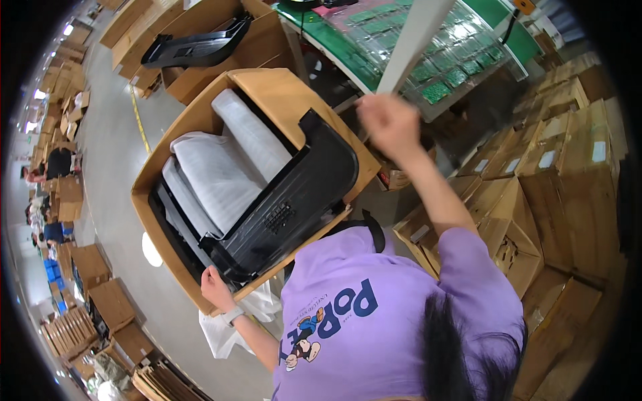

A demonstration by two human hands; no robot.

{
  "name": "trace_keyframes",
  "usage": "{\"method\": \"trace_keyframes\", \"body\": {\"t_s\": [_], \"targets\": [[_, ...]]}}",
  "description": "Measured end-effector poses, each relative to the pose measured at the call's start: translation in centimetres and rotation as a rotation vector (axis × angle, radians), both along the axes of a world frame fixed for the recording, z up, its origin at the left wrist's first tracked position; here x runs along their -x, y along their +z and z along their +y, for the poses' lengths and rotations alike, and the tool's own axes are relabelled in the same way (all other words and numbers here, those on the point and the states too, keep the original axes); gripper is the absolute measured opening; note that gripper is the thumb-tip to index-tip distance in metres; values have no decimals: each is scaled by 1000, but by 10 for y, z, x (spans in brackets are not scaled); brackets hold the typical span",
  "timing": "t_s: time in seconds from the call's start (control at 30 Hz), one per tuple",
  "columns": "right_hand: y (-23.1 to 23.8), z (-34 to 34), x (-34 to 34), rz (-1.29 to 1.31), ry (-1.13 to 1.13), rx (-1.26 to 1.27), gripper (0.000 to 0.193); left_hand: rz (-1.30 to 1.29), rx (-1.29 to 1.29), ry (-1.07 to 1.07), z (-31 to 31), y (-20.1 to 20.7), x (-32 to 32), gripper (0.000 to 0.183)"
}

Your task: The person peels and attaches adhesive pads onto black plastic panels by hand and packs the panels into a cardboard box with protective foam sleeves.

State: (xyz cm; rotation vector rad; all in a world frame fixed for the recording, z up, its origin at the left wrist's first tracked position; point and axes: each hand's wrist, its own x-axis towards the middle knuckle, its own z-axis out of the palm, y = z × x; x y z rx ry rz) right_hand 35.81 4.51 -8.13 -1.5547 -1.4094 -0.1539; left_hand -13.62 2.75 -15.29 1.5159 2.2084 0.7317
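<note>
Close in front of me stands an open cardboard box (142,200). Inside lie several long pieces in white foam wrap (210,170). A long black moulded plastic part (287,204), unwrapped, with raised ends and a cluster of small slots, rests slanted along the box's near side. My left hand (215,291) is at its lower left end, fingers closed on its edge by the box's corner; the fingertips are partly hidden. My right hand (391,127) is lifted beyond the part's far end, near a white post. It is smeared by motion, and nothing shows clearly in it.
Another carton with a similar black part (197,47) across it stands behind the box. At the far right is a green-topped table (321,32) holding trays of green pieces, with a white post (418,40). Stacked cartons (562,160) line the right. White wrap (224,334) hangs below the box.
</note>
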Motion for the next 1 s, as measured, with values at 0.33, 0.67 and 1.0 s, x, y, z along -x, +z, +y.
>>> {"method": "trace_keyframes", "body": {"t_s": [0.33,0.67,1.0], "targets": [[-107,-12,-209,72,-606,670,36,-163,-113,-285,27,-15,-56,22],[-57,-208,-134,-133,-1044,278,27,-278,5,-760,24,4,-192,18],[-219,-645,-62,1117,-1351,1095,44,-440,275,-1057,21,-1,-251,17]]}}
